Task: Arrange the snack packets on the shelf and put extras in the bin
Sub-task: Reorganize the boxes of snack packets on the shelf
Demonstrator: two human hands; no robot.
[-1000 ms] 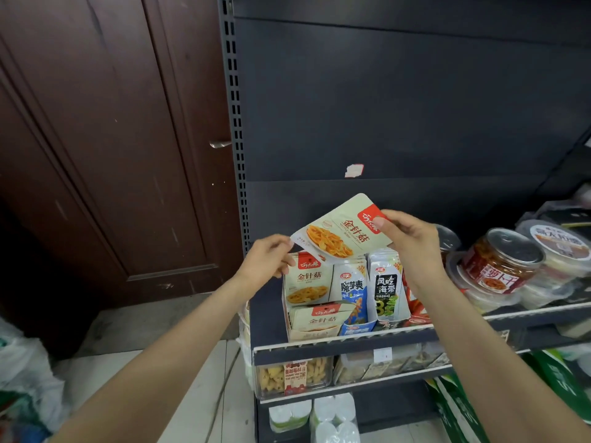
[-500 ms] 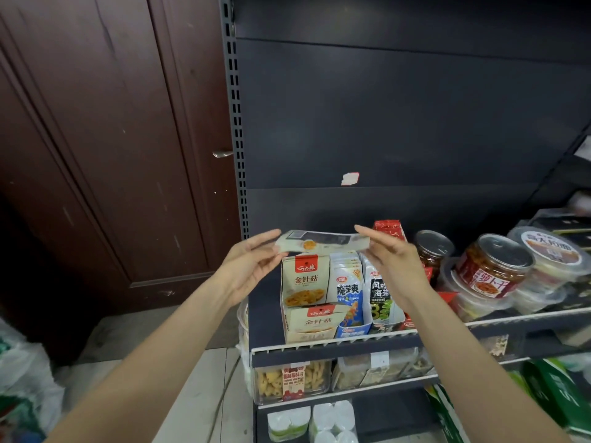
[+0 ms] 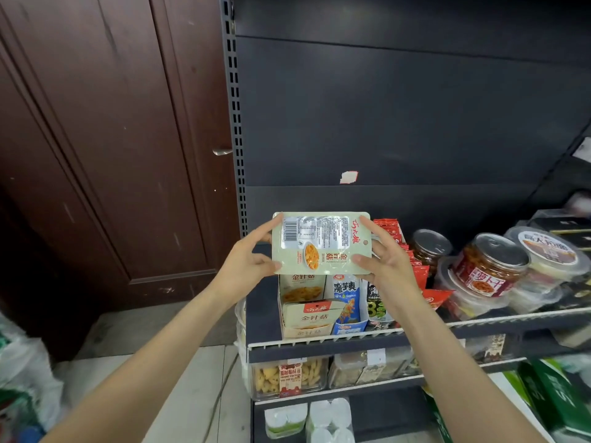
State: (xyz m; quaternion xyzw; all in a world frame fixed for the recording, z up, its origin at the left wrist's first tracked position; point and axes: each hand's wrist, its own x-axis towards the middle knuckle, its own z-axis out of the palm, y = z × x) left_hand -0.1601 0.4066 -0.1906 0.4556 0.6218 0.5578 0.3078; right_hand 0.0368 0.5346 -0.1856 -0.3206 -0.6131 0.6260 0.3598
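- Single view: the camera sits on my head and looks forward and slightly down along both of my forearms.
- Facing: it meets the dark back panel (image 3: pixel 399 116) of the shelf unit head-on; the brown wooden door (image 3: pixel 105 139) fills the left side.
- Nearness: close, at arm's reach; my left hand (image 3: pixel 246 266) and right hand (image 3: pixel 383 260) hold the snack packet (image 3: pixel 321 243) near the centre of the frame.
- Lower edge: the shelf rail (image 3: pixel 351 335) and the tiled floor (image 3: pixel 204 378) show below my arms.
- Lens: wide-angle; straight edges bow toward the margins.
- Overlap: none, since only this one view exists.
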